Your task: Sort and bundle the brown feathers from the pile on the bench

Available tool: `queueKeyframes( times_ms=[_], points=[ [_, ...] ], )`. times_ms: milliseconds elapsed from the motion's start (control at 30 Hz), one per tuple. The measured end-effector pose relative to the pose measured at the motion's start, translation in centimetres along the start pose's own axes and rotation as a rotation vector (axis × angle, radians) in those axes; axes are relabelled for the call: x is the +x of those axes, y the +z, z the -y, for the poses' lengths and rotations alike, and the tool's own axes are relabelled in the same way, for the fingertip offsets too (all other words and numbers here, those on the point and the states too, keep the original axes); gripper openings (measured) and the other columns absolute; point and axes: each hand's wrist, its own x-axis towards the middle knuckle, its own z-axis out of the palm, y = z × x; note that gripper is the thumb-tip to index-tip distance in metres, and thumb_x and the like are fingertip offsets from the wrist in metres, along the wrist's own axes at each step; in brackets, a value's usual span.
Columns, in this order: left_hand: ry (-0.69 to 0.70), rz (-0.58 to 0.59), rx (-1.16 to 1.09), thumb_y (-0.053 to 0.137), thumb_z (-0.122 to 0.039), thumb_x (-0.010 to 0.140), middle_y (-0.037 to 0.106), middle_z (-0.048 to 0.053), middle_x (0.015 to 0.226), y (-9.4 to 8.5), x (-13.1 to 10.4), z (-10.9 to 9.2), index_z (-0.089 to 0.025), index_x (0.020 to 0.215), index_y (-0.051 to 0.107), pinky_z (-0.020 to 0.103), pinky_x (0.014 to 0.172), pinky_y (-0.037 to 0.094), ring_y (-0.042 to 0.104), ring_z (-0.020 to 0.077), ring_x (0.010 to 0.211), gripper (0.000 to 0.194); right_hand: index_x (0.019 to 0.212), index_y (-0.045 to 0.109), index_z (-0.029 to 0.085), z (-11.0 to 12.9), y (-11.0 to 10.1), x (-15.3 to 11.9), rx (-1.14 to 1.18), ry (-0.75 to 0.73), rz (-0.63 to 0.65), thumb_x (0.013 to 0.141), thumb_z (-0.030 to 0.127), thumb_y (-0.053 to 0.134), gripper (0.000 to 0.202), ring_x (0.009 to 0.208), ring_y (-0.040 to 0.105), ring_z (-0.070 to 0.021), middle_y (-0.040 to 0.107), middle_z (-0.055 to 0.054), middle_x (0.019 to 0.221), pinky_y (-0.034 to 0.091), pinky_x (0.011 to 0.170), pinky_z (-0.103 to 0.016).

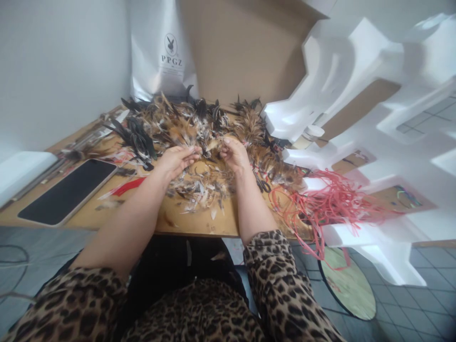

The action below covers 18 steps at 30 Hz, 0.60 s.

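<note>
Brown and black feathers (171,118) are heaped along the back of a wooden table (199,225). In front of the heap, my left hand (180,160) has its thumb and fingers pinched on a brown feather that fans out beyond the fingertips. A little to the right, my right hand (233,153) is closed with thumb and forefinger together, at the end of a pale feather (214,142). Small loose feathers and fluff (203,187) lie on the table below and between both hands. Dark feathers (137,137) stand out left of my left hand.
A phone (67,192) lies at the left, near a red strip (128,186). Black-handled scissors (262,184) rest right of my right wrist. Tangled pink-red ribbons (331,199) spill over white foam pieces (395,251) at the right. A silver bag (164,57) stands behind the feathers.
</note>
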Motion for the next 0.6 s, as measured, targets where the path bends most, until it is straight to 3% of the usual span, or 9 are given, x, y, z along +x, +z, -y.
queueKeyframes(
  times_ms=[133,267,500,600],
  points=[
    [-0.061,0.110,-0.003,0.069,-0.014,0.070,0.068,0.017,0.104,0.0,-0.2,0.2,-0.007,0.075,0.067,0.017,0.055,0.051,0.067,0.0117,0.071,0.010,0.070,0.049,0.018,-0.5,0.9,-0.1,0.053,0.056,0.045,0.058,0.032,0.074,0.031,0.050,0.034,-0.0038,0.038,0.007,0.057,0.025,0.045,-0.018],
    [-0.096,0.149,0.025,0.069,-0.015,0.070,0.069,0.017,0.101,0.2,-0.4,0.4,-0.006,0.079,0.068,0.018,0.059,0.052,0.067,0.0121,0.071,0.012,0.065,0.044,0.018,-1.2,1.6,-0.2,0.102,0.080,0.080,0.058,0.031,0.074,0.033,0.050,0.034,-0.0035,0.036,0.007,0.057,0.025,0.045,-0.018],
    [-0.121,0.025,-0.004,0.072,-0.011,0.066,0.070,0.011,0.078,0.7,-0.4,0.4,-0.007,0.074,0.067,0.017,0.056,0.050,0.067,0.0127,0.068,0.011,0.069,0.046,0.018,-1.8,2.0,-0.1,0.161,0.099,0.114,0.063,0.029,0.071,0.028,0.052,0.037,-0.0039,0.040,0.006,0.060,0.030,0.045,-0.017],
    [-0.115,0.035,-0.009,0.070,-0.010,0.067,0.069,0.010,0.072,0.8,-0.3,0.4,-0.006,0.074,0.067,0.016,0.055,0.050,0.066,0.0122,0.066,0.009,0.070,0.047,0.018,-2.0,2.2,-0.1,0.223,0.125,0.131,0.062,0.026,0.071,0.027,0.051,0.038,-0.0034,0.042,0.007,0.060,0.031,0.045,-0.016]
  ],
)
